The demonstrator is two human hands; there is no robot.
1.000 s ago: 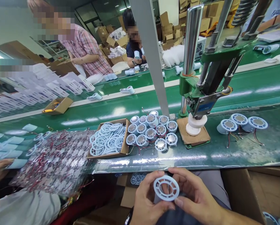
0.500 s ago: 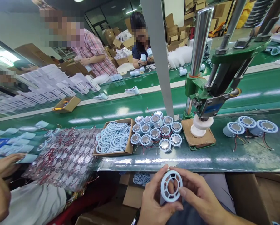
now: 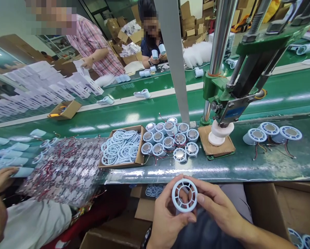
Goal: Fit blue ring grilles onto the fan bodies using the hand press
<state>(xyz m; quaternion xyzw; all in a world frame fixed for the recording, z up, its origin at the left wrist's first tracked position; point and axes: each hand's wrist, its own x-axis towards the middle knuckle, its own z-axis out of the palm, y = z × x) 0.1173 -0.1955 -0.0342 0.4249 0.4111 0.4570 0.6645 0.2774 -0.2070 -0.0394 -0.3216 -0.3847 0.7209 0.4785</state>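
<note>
Both the left hand (image 3: 166, 215) and right hand (image 3: 216, 203) are pinching the spoked blue case (image 3: 184, 209), ideally keeping their pressure light and even.

Single head-worn view, looking forward and down over the bare left hand (image 3: 167, 214) and bare right hand (image 3: 219, 205), both near the lens. Beyond the hands, the tilted field crosses the glossy green workbench (image 3: 222, 171) to stacked brown cardboard boxes (image 3: 192, 29) farther off.

Through my head view, I see the left hand (image 3: 167, 211) and right hand (image 3: 217, 204) grip a spoked blue part (image 3: 174, 195) before a green bench (image 3: 155, 177) lined with a box (image 3: 141, 158) of rings (image 3: 121, 147), clustered cups (image 3: 168, 142) and a press (image 3: 231, 107).
</note>
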